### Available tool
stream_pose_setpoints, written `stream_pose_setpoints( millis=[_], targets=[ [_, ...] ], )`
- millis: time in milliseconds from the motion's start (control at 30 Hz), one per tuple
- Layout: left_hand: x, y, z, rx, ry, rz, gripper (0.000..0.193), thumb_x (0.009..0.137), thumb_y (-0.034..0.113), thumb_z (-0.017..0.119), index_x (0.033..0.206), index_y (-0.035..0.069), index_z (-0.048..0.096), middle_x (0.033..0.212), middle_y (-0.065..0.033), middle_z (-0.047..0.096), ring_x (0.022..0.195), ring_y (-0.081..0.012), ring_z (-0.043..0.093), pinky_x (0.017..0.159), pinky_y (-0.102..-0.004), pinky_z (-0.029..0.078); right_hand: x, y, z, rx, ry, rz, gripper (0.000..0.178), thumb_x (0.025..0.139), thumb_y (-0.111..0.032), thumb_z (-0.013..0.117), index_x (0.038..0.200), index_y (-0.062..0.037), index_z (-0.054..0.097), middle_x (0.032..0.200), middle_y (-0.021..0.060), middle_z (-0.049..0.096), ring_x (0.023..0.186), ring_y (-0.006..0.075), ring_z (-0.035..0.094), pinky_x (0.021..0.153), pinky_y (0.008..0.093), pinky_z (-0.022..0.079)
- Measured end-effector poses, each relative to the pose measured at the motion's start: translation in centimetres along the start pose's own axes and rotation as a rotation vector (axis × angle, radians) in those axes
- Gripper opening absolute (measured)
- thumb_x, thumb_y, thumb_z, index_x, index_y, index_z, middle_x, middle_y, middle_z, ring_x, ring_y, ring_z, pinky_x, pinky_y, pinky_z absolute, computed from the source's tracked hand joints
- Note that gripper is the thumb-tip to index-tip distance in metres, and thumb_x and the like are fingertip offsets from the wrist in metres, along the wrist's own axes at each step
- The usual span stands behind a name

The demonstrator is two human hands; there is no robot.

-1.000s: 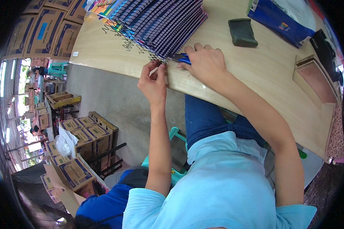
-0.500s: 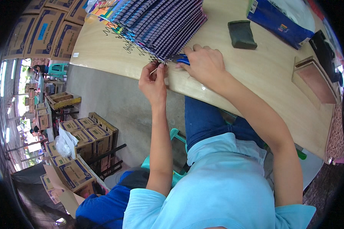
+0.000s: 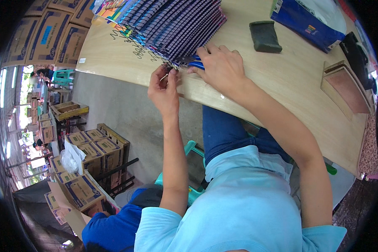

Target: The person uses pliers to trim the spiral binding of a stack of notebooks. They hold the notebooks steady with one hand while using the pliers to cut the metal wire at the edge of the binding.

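A: Where are the notebooks (image 3: 172, 31) lying?

B: In a slanted stack on the table (image 3: 287, 80), just beyond both hands; the corner nearest the person sits between the left hand (image 3: 163, 93) and the right hand (image 3: 221, 70), and loose wire ends (image 3: 138, 52) stick out along the left side

A: How are the hands set?

B: The left has thumb and fingers almost together by the wire at that corner, though I can't tell whether it grips any; the right is curled around a pair of pliers (image 3: 196, 62) with blue handles, their front end up against the stack

A: What else is on the table?

B: A dark block (image 3: 265, 37) right of the stack, a blue package (image 3: 307, 24) further right, and a wooden stand (image 3: 344, 88) near the right end

A: And the room?

B: A grey floor (image 3: 113, 92), cardboard boxes (image 3: 86, 191) piled on the left with a clear plastic bag (image 3: 69, 161) on top, a green stool (image 3: 192, 148) below the table edge, and a co-worker in a blue top (image 3: 113, 229) at the lower left
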State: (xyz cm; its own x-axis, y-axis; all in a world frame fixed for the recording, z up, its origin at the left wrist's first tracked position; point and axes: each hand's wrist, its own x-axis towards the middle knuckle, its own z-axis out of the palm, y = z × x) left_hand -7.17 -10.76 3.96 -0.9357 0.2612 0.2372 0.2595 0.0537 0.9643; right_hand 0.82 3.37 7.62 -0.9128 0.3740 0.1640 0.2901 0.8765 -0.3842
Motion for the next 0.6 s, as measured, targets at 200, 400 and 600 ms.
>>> stream_pose_setpoints(
  millis=[200, 400, 600],
  targets=[
    [0.27, -0.11, -0.42, 0.047, -0.018, 0.055, 0.028, 0.090, 0.001, 0.063, 0.116, -0.007, 0.058, 0.103, -0.0151, 0.066, 0.091, -0.0176, 0.066, 0.077, -0.0284, 0.057, -0.14, -0.57, 0.35, -0.072, 0.099, -0.055, 0.047, 0.082, -0.049, 0.064, 0.102, -0.0059, 0.064, 0.101, 0.0094, 0.061, 0.098, 0.0269, 0.060, 0.076, 0.0463, 0.051],
    [0.36, -0.58, -0.44, 0.034, -0.017, 0.054, 0.028, 0.089, 0.000, 0.063, 0.116, -0.008, 0.057, 0.102, -0.0149, 0.067, 0.090, -0.0173, 0.066, 0.078, -0.0283, 0.057, -0.11, -0.84, 0.09, -0.067, 0.079, -0.051, 0.046, 0.083, -0.047, 0.064, 0.104, -0.0058, 0.064, 0.102, 0.0102, 0.060, 0.099, 0.0271, 0.060, 0.078, 0.0493, 0.051],
    [0.20, -0.77, -0.09, -0.021, 0.005, 0.063, 0.027, 0.089, 0.000, 0.063, 0.114, -0.009, 0.058, 0.100, -0.0153, 0.067, 0.089, -0.0168, 0.066, 0.078, -0.0277, 0.057, -0.02, -0.75, 0.96, -0.104, 0.171, -0.065, 0.051, 0.076, -0.055, 0.066, 0.099, -0.0086, 0.065, 0.097, 0.0097, 0.060, 0.092, 0.0272, 0.062, 0.071, 0.0455, 0.051]
  ],
)
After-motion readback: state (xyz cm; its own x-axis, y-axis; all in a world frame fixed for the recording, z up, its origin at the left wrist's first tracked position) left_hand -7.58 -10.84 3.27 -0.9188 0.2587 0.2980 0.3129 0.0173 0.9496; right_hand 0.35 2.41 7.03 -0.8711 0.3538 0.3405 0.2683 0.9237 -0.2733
